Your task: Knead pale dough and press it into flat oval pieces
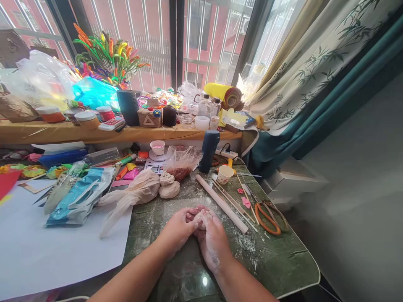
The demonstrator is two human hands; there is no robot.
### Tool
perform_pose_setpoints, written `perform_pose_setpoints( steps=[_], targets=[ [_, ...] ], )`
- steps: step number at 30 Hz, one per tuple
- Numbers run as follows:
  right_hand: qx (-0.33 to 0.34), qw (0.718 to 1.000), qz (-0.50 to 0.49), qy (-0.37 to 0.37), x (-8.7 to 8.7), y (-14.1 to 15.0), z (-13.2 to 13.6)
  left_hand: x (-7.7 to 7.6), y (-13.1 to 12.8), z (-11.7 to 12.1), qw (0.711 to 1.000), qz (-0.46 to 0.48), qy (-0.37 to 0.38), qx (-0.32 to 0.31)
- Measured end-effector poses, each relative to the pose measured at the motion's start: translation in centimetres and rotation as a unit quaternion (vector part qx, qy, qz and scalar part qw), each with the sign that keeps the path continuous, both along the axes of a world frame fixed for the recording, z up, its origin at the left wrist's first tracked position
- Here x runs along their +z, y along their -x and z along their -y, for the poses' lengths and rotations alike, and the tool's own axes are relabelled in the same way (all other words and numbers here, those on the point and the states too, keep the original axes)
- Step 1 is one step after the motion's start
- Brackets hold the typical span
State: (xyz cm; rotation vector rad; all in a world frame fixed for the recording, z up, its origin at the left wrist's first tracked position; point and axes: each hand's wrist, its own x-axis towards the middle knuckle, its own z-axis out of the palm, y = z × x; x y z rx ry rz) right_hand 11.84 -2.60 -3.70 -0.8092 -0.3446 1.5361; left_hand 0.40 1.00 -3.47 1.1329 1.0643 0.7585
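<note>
My left hand (178,230) and my right hand (215,241) meet over the table, fingers curled around a small piece of pale dough that they mostly hide. White powder coats my fingers and the right palm. Just beyond them, two lumps of pale dough (169,191) sit stacked against a crumpled plastic bag (138,186). A smooth pale rolling pin (222,204) lies slantwise to the right of my hands. Beside it are several thin wooden sticks (236,203).
Orange-handled scissors (267,218) lie near the table's right edge. A paper cup (225,174) and a dark blue cylinder (209,151) stand behind. White paper (78,251) and a blue wipes pack (78,197) are at left; a crowded windowsill (176,134) runs along the back.
</note>
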Motion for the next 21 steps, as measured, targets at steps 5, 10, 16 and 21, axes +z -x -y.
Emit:
perform_pose_setpoints(
  steps=[5,10,16,21],
  targets=[
    [0.054,0.995,-0.080,-0.033,0.8,-0.5,0.0,0.7,0.7,0.0,0.988,0.134,0.075,-0.016],
    [0.096,0.990,-0.064,-0.077,1.7,-0.6,0.5,2.4,1.1,0.3,0.975,0.178,0.129,-0.032],
    [0.123,0.985,-0.084,-0.090,1.7,-0.7,0.9,2.2,0.9,0.5,0.968,0.206,0.141,-0.039],
    [0.116,0.988,-0.060,-0.085,0.8,-0.7,0.8,1.5,0.7,0.5,0.964,0.219,0.143,-0.040]
  ],
)
